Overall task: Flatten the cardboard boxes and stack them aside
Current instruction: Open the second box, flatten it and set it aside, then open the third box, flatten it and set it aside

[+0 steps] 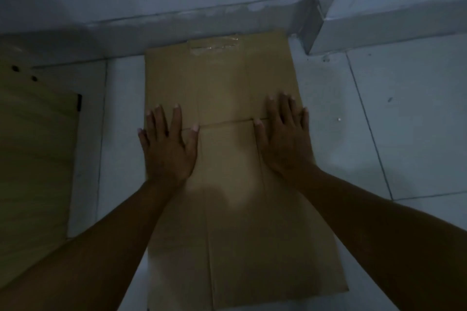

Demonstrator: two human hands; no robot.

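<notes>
While the flattened cardboard box (227, 159) lies on the tiled floor (366, 134), both hands are pressed palm-down on it with nothing gripped. The left hand (168, 149) is spread flat near the box's left edge, the fingers extended and slightly apart, the little finger reaching just over that edge. The right hand (284, 139) is laid open in the same way near the right edge, its fingertips set just past a crease that runs across the panel between the two hands. A strip of clear tape (214, 45) is seen at the far end of the box, which is set close against the grey baseboard (202, 20) of the wall. A wall corner (318, 20) juts out to the right of that far end. To the left, a second piece of cardboard (32, 146) is laid flat on the floor, separated from the box by a strip of bare tile. Open floor is left to the right of the box, well clear of anything.
</notes>
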